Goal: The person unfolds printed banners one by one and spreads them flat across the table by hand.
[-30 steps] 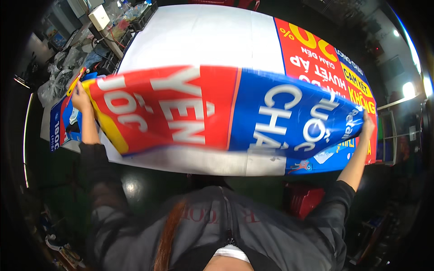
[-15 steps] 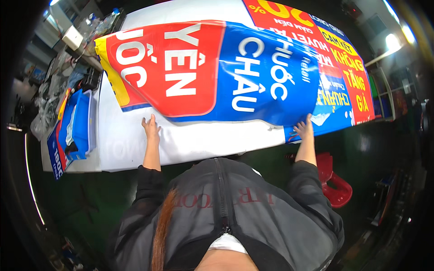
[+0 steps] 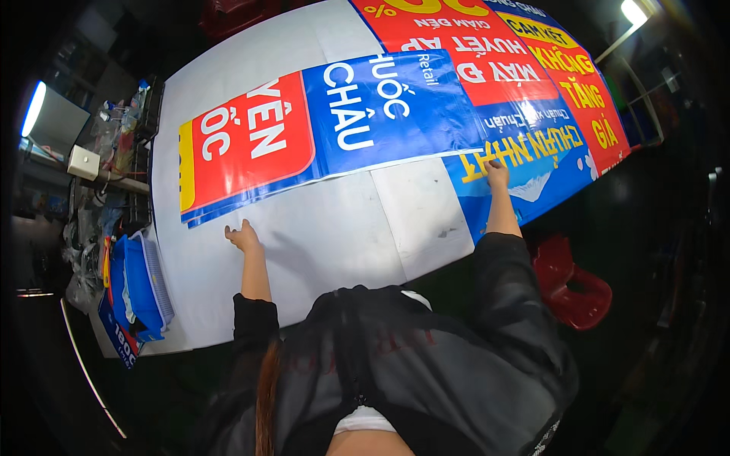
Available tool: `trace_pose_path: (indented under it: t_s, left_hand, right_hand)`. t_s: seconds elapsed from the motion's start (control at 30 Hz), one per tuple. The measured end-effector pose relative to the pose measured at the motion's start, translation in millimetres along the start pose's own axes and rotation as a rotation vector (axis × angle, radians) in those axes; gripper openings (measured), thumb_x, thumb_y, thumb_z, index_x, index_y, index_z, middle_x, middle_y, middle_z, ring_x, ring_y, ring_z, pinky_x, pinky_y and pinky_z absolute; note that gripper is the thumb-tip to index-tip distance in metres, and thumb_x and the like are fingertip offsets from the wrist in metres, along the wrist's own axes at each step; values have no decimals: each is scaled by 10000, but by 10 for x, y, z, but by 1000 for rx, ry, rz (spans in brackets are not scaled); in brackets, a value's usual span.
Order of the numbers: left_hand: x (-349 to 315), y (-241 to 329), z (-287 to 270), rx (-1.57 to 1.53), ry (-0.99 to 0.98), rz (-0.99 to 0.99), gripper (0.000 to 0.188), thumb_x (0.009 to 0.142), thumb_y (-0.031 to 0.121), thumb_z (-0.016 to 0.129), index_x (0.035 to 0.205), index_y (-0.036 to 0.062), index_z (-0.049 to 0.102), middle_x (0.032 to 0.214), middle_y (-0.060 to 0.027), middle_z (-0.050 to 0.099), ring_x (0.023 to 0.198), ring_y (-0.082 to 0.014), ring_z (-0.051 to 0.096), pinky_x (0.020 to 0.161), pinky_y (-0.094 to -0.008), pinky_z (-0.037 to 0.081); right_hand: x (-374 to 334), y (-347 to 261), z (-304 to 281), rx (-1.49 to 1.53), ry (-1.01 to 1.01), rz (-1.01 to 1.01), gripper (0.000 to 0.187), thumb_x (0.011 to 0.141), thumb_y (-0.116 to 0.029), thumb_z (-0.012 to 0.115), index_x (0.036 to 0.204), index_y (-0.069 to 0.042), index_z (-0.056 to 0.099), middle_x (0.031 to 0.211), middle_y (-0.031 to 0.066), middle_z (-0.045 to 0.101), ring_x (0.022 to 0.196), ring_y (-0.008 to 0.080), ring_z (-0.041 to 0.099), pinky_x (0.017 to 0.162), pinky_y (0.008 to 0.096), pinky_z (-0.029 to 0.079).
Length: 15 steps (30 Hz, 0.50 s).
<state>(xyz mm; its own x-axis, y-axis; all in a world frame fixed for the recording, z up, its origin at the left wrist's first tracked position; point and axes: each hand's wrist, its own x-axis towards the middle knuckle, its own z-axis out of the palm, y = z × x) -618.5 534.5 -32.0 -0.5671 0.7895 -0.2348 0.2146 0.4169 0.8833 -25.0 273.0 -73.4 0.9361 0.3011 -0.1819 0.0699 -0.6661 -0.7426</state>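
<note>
One outstretched left hand [image 3: 245, 237], grip spread, near topmost banner [image 3: 310, 129]; right hand [image 3: 498, 175] forward, grip unclear.

A thin, dark grey-black jacket [image 3: 433, 387] with 1 front zip [image 3: 361, 397] down the middle, faded red lettering [image 3: 411, 344] across the chest and 2 black sleeves [image 3: 503, 266] ending on the forearms [image 3: 256, 275] is worn over a white top [image 3: 365, 420] showing at the neck, with the left hand [image 3: 245, 237] and right hand [image 3: 497, 175] bare.

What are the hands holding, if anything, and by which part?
Nothing is visibly held: the left hand is open, off the red-and-blue banner; the right hand is by its near right corner, grip unclear.
</note>
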Motion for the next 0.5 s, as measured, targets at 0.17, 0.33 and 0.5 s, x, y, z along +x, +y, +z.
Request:
trace_pose_path:
  t_s: [0.17, 0.33, 0.5]
  left_hand:
    - [25, 196, 396, 98, -161, 326, 620, 742, 69, 570, 1264, -20, 246, 1236, -223, 352, 1108, -327, 402, 934, -387, 331]
    - [-446, 627, 708, 366, -268, 831, 570, 734, 47, 564, 1236, -21, 305, 1233, -190, 373, 1137, -330, 363, 961, -400, 284]
    - [-1216, 1065, 1235, 422, -727, 1191, 599, 735, 121, 603, 1238, -22, 311, 1250, -187, 355, 1197, -354, 275, 979, -429, 247]
  right_hand:
    - [331, -587, 311, -323, 115, -101, 451, 673, -266, 688, 1025, -8, 574, 1019, 166, 590, 905, 284, 578, 781, 347, 448]
    - [601, -900, 346, -498, -22, 231, 478, 632, -350, 722, 942, -6, 603, 990, 182, 594, 969, 308, 555, 786, 342, 450]
    - [425, -1546, 27, -22, -417, 215, 389, 704, -265, 661, 928, 43, 581, 800, 122, 611, 702, 215, 584, 648, 310, 474]
